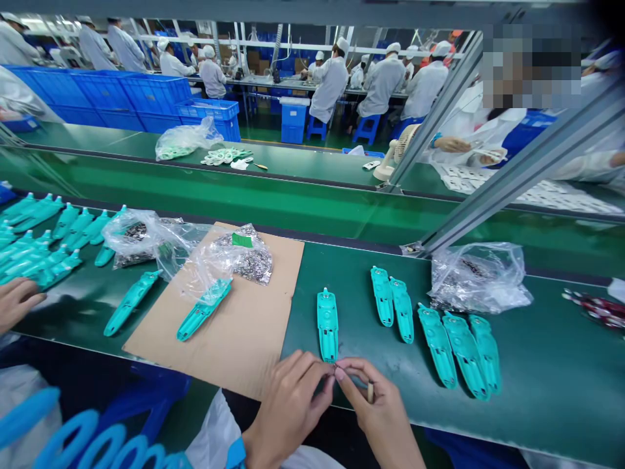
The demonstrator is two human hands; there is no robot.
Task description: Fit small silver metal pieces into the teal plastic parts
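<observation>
A green tabletop (561, 365) runs left to right, a conveyor (273, 195) behind it. Far off stand blue crates (122, 98), blue stools (366, 127) and white-coated workers (332, 81). Grey frame bars (517, 176) cross right.

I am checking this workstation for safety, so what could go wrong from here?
The left hand and right hand pinch something tiny at the table edge; it may drop to the floor. The teal plastic housing lies right beside the fingers and could get knocked. The clear plastic bag of small metal parts could spill.
</observation>
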